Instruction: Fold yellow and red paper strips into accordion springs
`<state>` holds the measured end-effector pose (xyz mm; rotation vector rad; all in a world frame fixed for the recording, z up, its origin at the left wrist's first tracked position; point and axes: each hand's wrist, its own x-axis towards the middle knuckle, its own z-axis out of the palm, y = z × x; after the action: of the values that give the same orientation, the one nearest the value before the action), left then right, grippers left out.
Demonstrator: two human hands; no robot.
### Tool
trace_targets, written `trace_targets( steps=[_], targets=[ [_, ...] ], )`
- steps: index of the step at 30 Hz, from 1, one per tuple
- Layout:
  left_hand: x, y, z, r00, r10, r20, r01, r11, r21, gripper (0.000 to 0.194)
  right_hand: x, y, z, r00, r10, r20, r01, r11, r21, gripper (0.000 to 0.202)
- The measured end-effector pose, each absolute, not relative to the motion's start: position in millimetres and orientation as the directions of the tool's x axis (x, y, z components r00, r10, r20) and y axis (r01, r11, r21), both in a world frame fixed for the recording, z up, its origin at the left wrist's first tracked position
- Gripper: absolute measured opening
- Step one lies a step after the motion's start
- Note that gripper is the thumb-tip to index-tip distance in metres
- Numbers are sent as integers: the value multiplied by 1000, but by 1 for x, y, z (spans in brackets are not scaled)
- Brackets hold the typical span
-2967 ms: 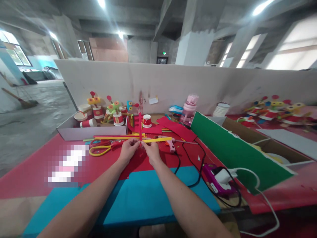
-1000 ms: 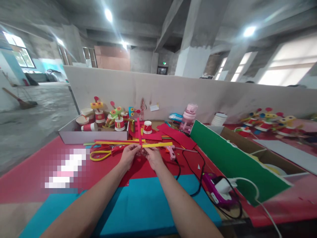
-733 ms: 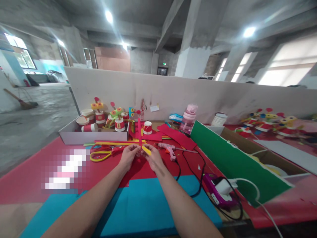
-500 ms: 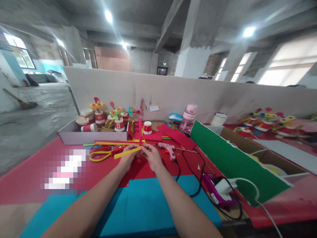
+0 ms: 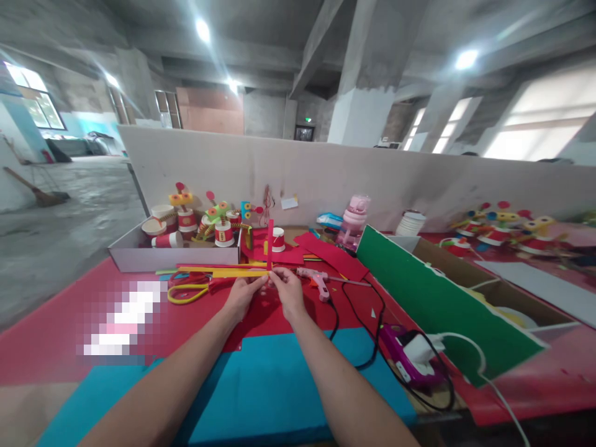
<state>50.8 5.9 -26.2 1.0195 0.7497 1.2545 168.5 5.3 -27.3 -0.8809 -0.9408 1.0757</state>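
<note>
Head view: two bare hands meet above the middle of the red worktop (image 5: pixel 200 320), between its far edge and the blue pad (image 5: pixel 279 385) along its near edge.
Red strip (image 5: pixel 270 242): stands upright from between the fingertips, its free end toward the worktop's far edge.
Yellow strip (image 5: pixel 239 273): reaches from the same meeting point toward the worktop's left edge, roughly square to the red one.
Left hand (image 5: pixel 243 295): thumb and fingers pressed together, seemingly pinching the lower end of the red strip; its fingertips are partly hidden.
Right hand (image 5: pixel 288 292): thumb and forefinger pinch the inner end of the yellow strip, just beside the left thumb.
Strip handling: both look like paper, so probably very light, bendy along their length, easy to crease or tear; the surest hold is likely a flat pinch right at the crossing, leaving the free ends loose.
Loose strips (image 5: pixel 192 267): lie behind the left hand, near the scissors (image 5: pixel 189 294).
Glue gun (image 5: pixel 319 282): rests to the right of the right hand.
Paper cup (image 5: pixel 278 241): upside down near the far edge, beyond the red strip.
White box (image 5: pixel 177 259): holds cup figures (image 5: pixel 224 233) at the far left corner.
</note>
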Motion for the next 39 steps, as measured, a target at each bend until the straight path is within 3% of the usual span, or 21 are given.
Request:
trace_targets(
  steps=[8, 13, 24, 36, 39],
  targets=[
    [45, 14, -32, 88, 986, 140, -265, -112, 958, 30, 169, 3, -25, 25, 992, 125, -324, 126, -938, 28],
    [46, 13, -31, 84, 986, 142, -311, -109, 944, 30, 170, 2, -25, 76, 983, 166, -235, 180, -955, 25],
    [47, 11, -27, 25, 992, 123, -314, -109, 943, 32, 168, 1, -26, 83, 996, 29, -397, 60, -916, 28],
    [47, 8, -27, 132, 981, 145, -322, -96, 942, 32, 168, 5, -31, 163, 958, 235, -158, 260, -953, 24],
    [47, 9, -27, 136, 978, 160, -299, -113, 947, 31, 166, 5, -31, 149, 963, 226, -187, 252, -950, 23]
  ],
)
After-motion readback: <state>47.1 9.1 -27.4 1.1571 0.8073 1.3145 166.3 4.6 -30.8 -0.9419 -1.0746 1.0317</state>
